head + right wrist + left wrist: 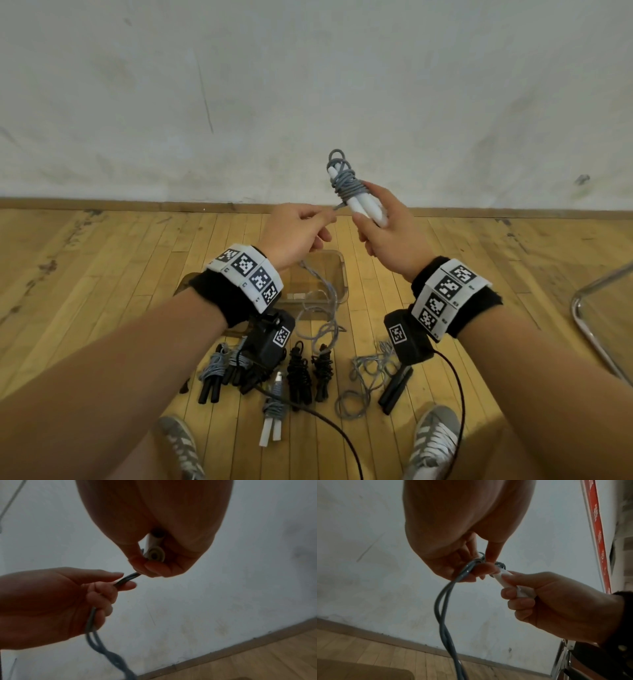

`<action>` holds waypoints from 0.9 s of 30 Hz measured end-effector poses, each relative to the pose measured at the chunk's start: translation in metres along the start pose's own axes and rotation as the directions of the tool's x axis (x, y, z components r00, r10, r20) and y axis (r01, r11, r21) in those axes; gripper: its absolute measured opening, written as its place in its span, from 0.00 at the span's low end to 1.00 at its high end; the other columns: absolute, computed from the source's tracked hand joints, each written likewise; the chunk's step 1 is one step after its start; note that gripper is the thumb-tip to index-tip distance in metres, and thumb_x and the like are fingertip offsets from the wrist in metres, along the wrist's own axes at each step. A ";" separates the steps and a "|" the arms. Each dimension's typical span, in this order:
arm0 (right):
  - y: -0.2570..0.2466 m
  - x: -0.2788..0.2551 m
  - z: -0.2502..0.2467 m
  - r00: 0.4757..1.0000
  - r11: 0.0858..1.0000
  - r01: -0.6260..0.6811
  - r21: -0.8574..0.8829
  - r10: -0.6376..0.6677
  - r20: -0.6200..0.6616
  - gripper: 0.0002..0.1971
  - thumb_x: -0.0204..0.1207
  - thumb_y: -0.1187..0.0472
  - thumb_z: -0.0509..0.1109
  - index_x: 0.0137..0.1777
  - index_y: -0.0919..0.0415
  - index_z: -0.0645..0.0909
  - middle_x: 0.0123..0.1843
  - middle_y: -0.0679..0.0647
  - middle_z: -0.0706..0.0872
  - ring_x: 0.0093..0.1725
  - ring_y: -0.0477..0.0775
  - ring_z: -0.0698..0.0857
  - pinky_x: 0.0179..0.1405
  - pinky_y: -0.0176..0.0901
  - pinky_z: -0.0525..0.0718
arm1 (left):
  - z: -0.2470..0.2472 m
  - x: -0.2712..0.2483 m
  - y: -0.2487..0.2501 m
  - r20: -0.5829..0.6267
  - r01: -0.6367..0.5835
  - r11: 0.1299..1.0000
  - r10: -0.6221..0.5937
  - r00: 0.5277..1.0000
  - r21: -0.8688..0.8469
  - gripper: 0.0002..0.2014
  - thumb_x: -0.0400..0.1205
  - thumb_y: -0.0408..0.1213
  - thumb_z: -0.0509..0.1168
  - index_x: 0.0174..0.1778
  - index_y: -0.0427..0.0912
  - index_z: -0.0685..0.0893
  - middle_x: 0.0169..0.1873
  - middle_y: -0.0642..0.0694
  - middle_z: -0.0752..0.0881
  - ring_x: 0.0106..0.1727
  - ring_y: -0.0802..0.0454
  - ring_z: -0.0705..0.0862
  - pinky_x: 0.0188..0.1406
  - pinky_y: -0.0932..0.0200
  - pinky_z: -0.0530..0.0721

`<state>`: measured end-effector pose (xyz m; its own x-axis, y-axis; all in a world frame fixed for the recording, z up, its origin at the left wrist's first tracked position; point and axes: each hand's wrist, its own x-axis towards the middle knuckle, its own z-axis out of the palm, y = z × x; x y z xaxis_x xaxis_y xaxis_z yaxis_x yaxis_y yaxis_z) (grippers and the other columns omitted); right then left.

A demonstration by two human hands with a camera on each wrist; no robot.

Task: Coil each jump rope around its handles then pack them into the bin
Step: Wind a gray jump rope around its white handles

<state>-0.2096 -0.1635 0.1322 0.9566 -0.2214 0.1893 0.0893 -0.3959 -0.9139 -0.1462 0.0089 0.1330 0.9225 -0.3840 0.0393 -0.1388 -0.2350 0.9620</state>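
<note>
My right hand (369, 209) grips two white handles (359, 202) held together, tilted up and left, with grey rope (346, 181) coiled round their upper half. The left hand (329, 215) pinches the free doubled strand of that rope just left of the handles. From there the strand (443, 601) hangs down past the palm toward a clear plastic bin (340, 270) on the floor. In the right wrist view the handle ends (155, 553) show inside my curled fingers (154, 566).
Several coiled ropes lie on the wooden floor below the bin: grey with black handles (214, 373), two black ones (299, 373), grey with white handles (272, 414). A loose grey rope with black handles (394, 387) lies right. A metal chair leg (596, 329) stands far right.
</note>
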 end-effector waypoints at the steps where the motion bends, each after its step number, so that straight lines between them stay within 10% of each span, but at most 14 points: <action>1: 0.003 0.001 -0.001 1.000 0.997 0.017 -0.070 -0.018 -0.019 0.24 0.86 0.60 0.67 0.81 0.47 0.70 0.43 0.49 0.85 0.31 0.44 0.83 0.28 0.38 0.81 | -0.001 0.000 0.000 -0.001 -0.006 1.000 0.006 1.000 0.025 0.09 0.86 0.42 0.69 0.53 0.43 0.93 0.30 0.53 0.88 0.27 0.59 0.83 0.35 0.62 0.82; 6: 0.014 0.002 -0.004 0.994 0.921 0.051 -0.386 -0.083 -0.067 0.26 0.87 0.56 0.65 0.83 0.44 0.65 0.49 0.46 0.85 0.31 0.42 0.82 0.26 0.27 0.73 | 0.003 -0.008 0.004 -0.029 -0.079 0.993 0.082 0.996 0.083 0.08 0.87 0.44 0.68 0.53 0.48 0.92 0.29 0.56 0.88 0.23 0.59 0.80 0.26 0.69 0.78; 14: 0.008 -0.001 0.006 0.999 0.912 0.014 -0.411 -0.026 -0.023 0.20 0.91 0.45 0.45 0.80 0.30 0.63 0.36 0.45 0.83 0.34 0.50 0.85 0.36 0.52 0.83 | 0.007 -0.011 0.010 -0.071 -0.078 0.994 0.084 0.994 0.080 0.15 0.88 0.44 0.65 0.43 0.44 0.94 0.27 0.49 0.88 0.24 0.55 0.79 0.30 0.63 0.78; 21: 0.000 -0.007 0.006 0.981 0.918 0.184 -0.350 -0.151 0.121 0.23 0.92 0.54 0.56 0.85 0.44 0.63 0.67 0.50 0.86 0.56 0.53 0.87 0.55 0.53 0.84 | 0.012 -0.014 0.012 -0.081 -0.086 0.991 0.095 0.992 0.102 0.18 0.87 0.51 0.66 0.33 0.52 0.90 0.29 0.51 0.90 0.22 0.59 0.81 0.29 0.67 0.78; 27: 0.001 -0.011 0.011 0.979 0.897 0.205 -0.392 -0.180 0.100 0.26 0.86 0.49 0.68 0.82 0.43 0.66 0.60 0.49 0.86 0.55 0.48 0.83 0.47 0.47 0.83 | 0.014 -0.015 0.009 -0.200 -0.024 0.999 0.030 0.979 0.034 0.24 0.81 0.62 0.70 0.25 0.49 0.90 0.28 0.46 0.90 0.21 0.60 0.79 0.33 0.59 0.79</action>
<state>-0.2172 -0.1516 0.1253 0.9478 -0.0559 0.3139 0.1676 -0.7501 -0.6397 -0.1668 0.0001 0.1375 0.9712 -0.2050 0.1215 -0.1731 -0.2560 0.9511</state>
